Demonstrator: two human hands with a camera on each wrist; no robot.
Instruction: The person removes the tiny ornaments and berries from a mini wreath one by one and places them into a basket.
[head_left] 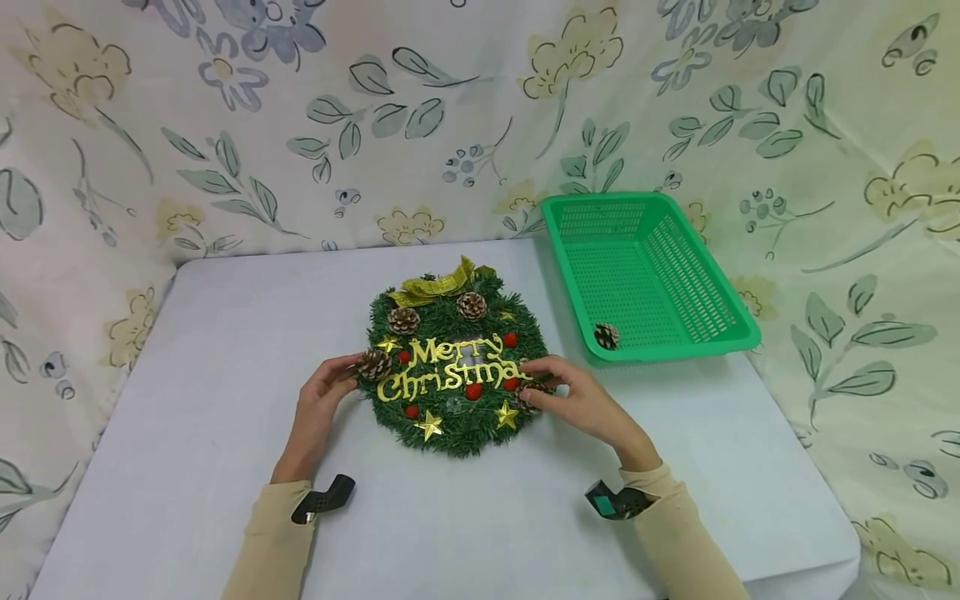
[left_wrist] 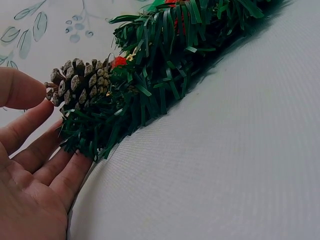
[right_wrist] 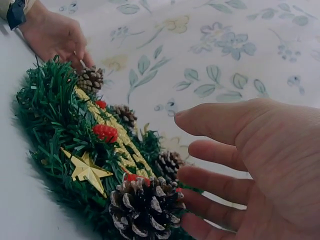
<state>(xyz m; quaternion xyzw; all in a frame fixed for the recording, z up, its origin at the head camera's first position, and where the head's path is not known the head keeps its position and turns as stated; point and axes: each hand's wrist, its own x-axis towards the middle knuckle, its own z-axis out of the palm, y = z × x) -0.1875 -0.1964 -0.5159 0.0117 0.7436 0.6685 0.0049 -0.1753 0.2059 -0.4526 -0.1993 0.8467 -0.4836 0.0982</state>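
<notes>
A green tinsel wreath (head_left: 461, 437) lies on the white table with gold "Merry Christmas" lettering (head_left: 450, 375) across it. Fixed among its needles are pine cones, red berries and gold stars (head_left: 429, 425). At the wreath's left edge is my left hand (head_left: 322, 392), thumb and index fingertips right at a pine cone (left_wrist: 80, 82), other fingers stretched along the underside of the greenery. My right hand (head_left: 581, 400) is at the opposite edge, thumb raised and fingers extended, fingertips by a white-tipped pine cone (right_wrist: 145, 207). In the head view this hand partly covers that cone and the lettering's end.
A green plastic basket (head_left: 678, 348) stands at the table's back right, with one pine cone (head_left: 606, 336) in its near left corner. Behind the table hangs a floral curtain (head_left: 450, 125). Each wrist carries a black camera mount (head_left: 322, 500).
</notes>
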